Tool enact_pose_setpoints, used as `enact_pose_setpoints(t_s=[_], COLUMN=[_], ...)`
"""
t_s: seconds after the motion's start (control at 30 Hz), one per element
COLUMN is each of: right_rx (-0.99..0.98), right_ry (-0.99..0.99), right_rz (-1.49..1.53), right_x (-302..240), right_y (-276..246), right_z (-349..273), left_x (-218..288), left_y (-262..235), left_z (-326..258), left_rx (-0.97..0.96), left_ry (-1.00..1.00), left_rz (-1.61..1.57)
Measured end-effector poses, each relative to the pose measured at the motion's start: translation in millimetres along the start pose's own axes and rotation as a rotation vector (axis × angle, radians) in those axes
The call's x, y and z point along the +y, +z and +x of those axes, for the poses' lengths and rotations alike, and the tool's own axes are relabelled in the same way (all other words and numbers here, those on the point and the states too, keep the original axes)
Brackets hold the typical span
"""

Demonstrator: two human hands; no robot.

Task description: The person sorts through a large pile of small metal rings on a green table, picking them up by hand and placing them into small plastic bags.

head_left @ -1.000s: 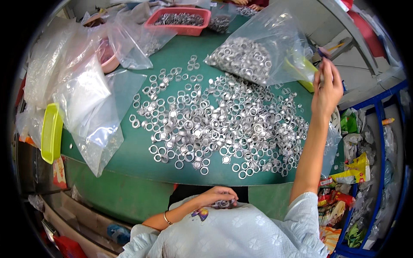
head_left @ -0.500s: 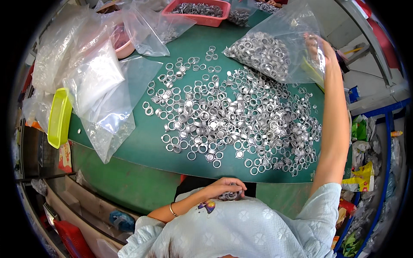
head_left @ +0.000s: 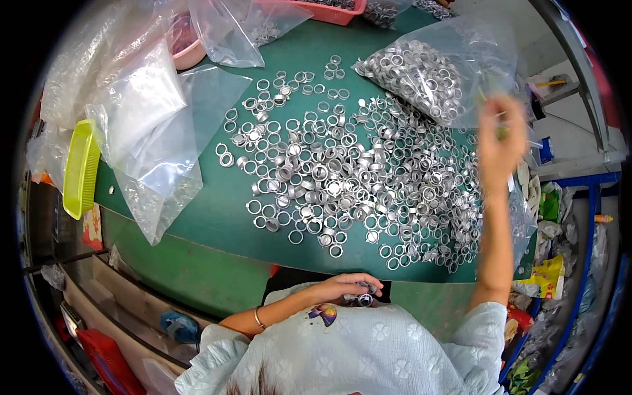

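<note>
Close to my body, below the table's near edge, my left hand (head_left: 343, 287) is curled round several silver metal rings (head_left: 365, 300). On the right, my right hand (head_left: 503, 135) is smeared by motion beside the mouth of a clear plastic bag (head_left: 484, 49). Whether its fingers hold anything does not show. Inside the bag lies a heap of rings (head_left: 421, 76). Many loose rings (head_left: 332, 187) are spread over the green table (head_left: 217, 217) between my hands, densest toward the right.
Clear bags (head_left: 164, 145) lie on the table's left, with a yellow-green plastic basket (head_left: 80, 172) at the edge. A pink basin (head_left: 189, 55) and a pink tray (head_left: 342, 14) stand at the back. Blue-framed shelving (head_left: 596, 217) with packages stands right.
My right hand has moved off the bag's mouth, toward me and slightly down. My left hand still holds rings near my body. The view has shifted a little.
</note>
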State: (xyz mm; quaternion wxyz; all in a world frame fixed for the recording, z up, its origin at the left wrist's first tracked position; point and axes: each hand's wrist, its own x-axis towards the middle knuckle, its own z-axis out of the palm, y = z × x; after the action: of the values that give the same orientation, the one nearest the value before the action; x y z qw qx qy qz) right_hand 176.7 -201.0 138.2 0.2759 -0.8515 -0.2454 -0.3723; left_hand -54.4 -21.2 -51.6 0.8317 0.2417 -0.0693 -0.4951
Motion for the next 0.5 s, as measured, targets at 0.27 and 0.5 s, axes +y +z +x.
enact_pose_setpoints(t_s=[0.27, 0.5], right_rx=[-0.668, -0.688], right_ry=[0.011, 0.042], right_rz=[-0.077, -0.285], right_x=[-43, -25], right_y=[67, 48], right_z=[-122, -122], left_x=[9, 20], left_y=[2, 10], left_z=[3, -9], left_rx=[-0.027, -0.019], left_ry=[-0.054, -0.09], left_rz=[0.327, 0.04])
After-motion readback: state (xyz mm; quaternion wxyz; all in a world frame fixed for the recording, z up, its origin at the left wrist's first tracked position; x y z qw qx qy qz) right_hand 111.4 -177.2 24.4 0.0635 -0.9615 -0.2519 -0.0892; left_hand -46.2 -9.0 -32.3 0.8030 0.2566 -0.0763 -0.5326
